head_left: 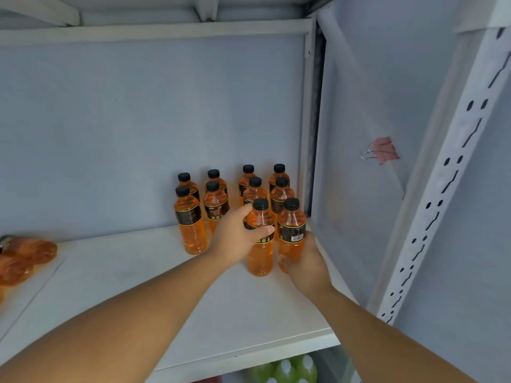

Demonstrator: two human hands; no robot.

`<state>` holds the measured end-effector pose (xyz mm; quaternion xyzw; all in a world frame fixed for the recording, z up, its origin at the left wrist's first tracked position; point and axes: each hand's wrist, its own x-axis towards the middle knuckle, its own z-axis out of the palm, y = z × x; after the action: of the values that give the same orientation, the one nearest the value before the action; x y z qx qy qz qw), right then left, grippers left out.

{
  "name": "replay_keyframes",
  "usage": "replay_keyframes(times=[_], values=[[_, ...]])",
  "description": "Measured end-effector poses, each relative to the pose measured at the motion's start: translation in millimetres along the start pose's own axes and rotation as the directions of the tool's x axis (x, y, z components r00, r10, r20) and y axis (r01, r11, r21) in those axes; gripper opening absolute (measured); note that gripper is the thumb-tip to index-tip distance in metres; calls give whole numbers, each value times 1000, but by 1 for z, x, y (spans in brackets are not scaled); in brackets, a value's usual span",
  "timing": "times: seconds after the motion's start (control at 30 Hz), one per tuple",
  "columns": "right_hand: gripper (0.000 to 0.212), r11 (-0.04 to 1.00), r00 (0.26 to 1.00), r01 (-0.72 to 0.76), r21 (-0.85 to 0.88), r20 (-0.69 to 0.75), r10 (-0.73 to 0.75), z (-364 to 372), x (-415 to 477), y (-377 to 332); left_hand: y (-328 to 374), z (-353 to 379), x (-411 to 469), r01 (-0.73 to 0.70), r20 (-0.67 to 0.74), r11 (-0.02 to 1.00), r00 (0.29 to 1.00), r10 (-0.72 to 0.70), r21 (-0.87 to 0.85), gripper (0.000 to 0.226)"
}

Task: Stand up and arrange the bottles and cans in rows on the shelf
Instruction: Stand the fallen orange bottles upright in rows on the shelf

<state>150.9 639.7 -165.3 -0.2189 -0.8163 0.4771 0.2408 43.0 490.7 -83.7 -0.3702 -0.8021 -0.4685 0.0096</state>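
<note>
Several orange drink bottles with black caps and black labels stand upright in rows at the back right of the white shelf [154, 275]. My left hand [235, 239] grips the front-row bottle [260, 261], thumb across its label. My right hand [307, 264] wraps the lower part of the front-right bottle [291, 230], which stands beside the right wall. Behind them stand two more pairs, and further left two pairs with a front bottle [190, 225]. At the left edge, fallen orange bottles [27, 251] lie on their sides.
The shelf's right side panel [356, 172] carries a pink binder clip [383, 152]. A perforated white upright [448, 189] stands at the right front. The upper shelf's underside runs overhead. Green bottles [287, 369] stand on the shelf below.
</note>
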Motion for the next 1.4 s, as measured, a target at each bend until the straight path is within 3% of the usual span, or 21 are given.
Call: replay_keyframes(times=[0.2, 0.47, 0.63, 0.73, 0.87, 1.03, 1.2, 1.4], values=[[61, 1000, 999, 26, 1, 37, -26, -3, 19, 11, -2, 8, 9, 31, -4, 997, 1000, -31, 76, 53], [67, 1000, 998, 14, -27, 60, -12, -2, 25, 16, -6, 12, 9, 8, -2, 997, 1000, -8, 76, 50], [49, 999, 994, -48, -1, 95, 48, -2, 29, 13, -4, 13, 6, 29, 47, 998, 998, -32, 56, 58], [47, 997, 994, -73, -31, 78, 76, -4, 25, 13, -7, 13, -3, 97, 134, 995, 986, -96, -2, 78], [70, 978, 984, -180, -103, -7, 180, -8, 15, 13, -23, 12, -21, 178, 128, 981, 974, -187, 82, 73], [42, 932, 968, -246, -267, -118, 221, -10, -5, 10, -47, -12, -45, 297, 169, 915, 922, -349, 273, 58], [16, 942, 994, -89, -323, 35, 106, 15, -32, -12, -67, -66, -82, 307, 184, 889, 905, -382, 339, 48], [49, 910, 985, 24, -415, 167, 50, 108, -70, -80, -104, -180, -167, 402, 68, 839, 888, -455, 366, 39]])
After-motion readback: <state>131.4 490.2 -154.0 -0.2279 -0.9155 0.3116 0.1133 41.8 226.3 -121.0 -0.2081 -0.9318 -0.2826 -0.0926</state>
